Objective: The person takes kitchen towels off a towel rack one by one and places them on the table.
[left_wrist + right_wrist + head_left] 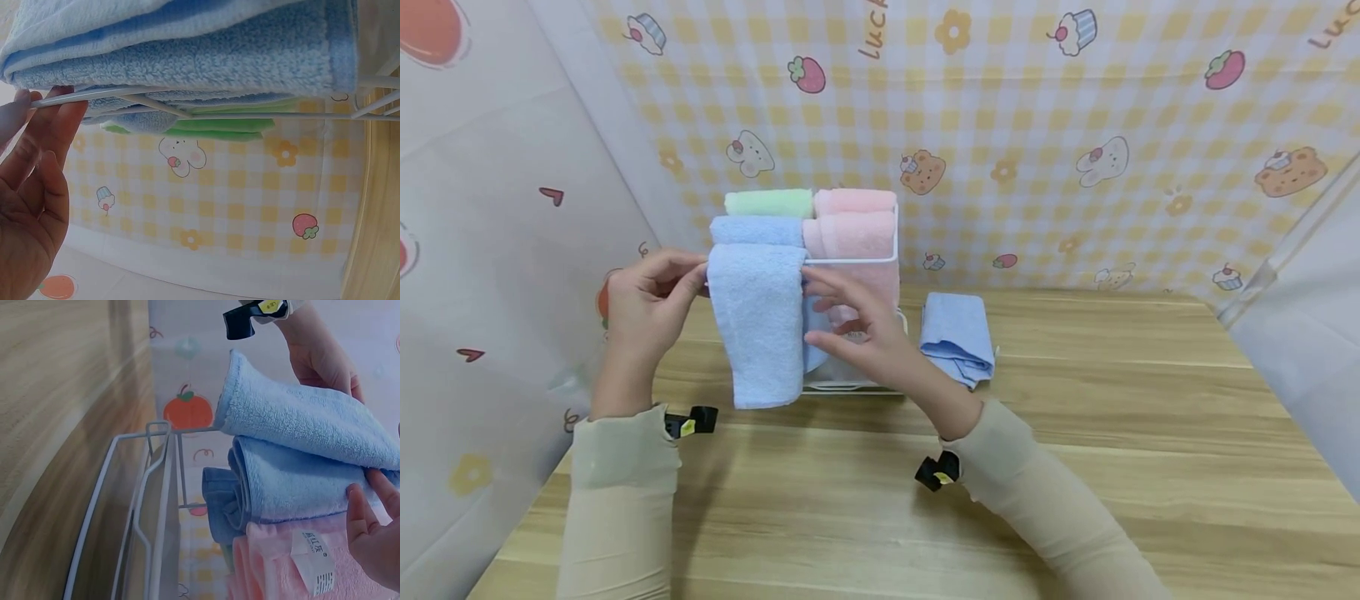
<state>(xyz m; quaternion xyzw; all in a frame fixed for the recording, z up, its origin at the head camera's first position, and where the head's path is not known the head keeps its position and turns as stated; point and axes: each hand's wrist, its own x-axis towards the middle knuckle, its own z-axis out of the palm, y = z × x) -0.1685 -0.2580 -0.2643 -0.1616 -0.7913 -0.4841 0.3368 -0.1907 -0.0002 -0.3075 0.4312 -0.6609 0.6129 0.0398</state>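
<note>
A light blue towel (760,325) hangs folded over the front top rail (850,262) of a white wire rack. At the towel's left edge my left hand (643,304) pinches the rail between thumb and fingers, as the left wrist view shows with the rail (94,95). My right hand (868,329) is at the towel's right edge, thumb apart from the loosely bent fingers. In the right wrist view, its fingertips (375,478) touch the hanging blue towel (306,415) near its fold. Behind are another blue towel (756,231), a green towel (767,202) and pink towels (857,235).
A folded blue cloth (957,333) lies on the wooden table (1112,450), right of the rack. A checked backdrop (1000,125) stands close behind the rack, with a white printed sheet (497,275) on the left. A white label (314,561) hangs from a pink towel.
</note>
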